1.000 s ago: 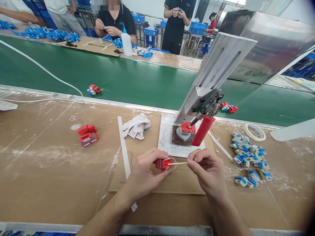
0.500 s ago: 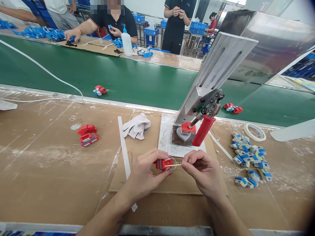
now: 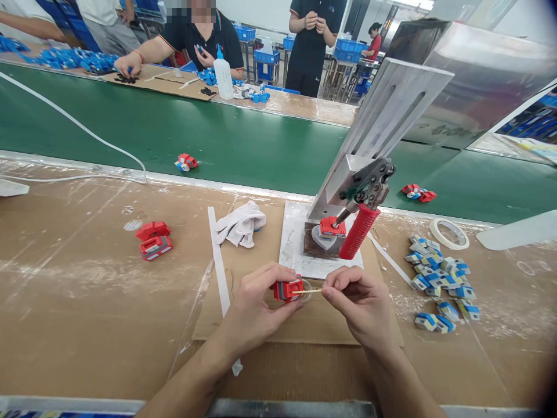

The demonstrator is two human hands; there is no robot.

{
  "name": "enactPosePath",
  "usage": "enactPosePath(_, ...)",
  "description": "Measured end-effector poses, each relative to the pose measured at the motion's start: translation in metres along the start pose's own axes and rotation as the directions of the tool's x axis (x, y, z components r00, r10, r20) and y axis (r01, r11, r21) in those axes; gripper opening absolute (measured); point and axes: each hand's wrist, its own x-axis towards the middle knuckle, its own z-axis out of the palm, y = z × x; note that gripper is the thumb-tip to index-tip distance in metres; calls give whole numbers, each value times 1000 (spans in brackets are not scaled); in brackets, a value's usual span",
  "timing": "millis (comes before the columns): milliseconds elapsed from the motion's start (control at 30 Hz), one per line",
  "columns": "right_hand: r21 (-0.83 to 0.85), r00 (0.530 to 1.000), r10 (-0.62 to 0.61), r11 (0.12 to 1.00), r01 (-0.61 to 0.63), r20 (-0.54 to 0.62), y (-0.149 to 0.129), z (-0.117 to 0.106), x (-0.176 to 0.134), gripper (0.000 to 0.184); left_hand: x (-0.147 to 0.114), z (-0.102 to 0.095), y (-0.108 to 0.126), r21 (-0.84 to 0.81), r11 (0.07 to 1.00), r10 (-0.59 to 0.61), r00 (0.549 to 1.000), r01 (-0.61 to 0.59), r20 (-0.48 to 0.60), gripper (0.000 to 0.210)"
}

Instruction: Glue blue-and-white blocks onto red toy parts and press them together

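Between thumb and fingers, my left hand grips a red plastic toy part with dark grey bands. My right hand pinches a thin wooden stick, its far tip against the red part's face. A small clear round dish shows just behind the stick, partly hidden by the left hand. Beyond my hands, another red part sits under a toggle clamp with a red handle, on a heart-shaped grey base.
Two red parts lie at left, beside a white glove. Several blue-and-grey parts and a tape roll lie at right. A green conveyor belt carries red parts. Across it sits a co-worker.
Red parts on the belt have shifted to the right. My hands hold nearly the same pose, the stick still against the red part. The co-worker's reaching hand has moved slightly.
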Motion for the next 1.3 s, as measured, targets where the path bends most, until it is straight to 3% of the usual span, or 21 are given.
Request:
enactPosePath(967, -94, 999, -36, 995, 38, 32, 4, -8, -1, 21, -1, -2, -4, 26, 1000, 16, 1000, -15, -26, 26)
enactPosePath(1300, -110, 997, -60, 992, 65, 54, 4, -5, -2, 20, -3, 1, -10, 132, 988, 83, 997, -81, -7, 30)
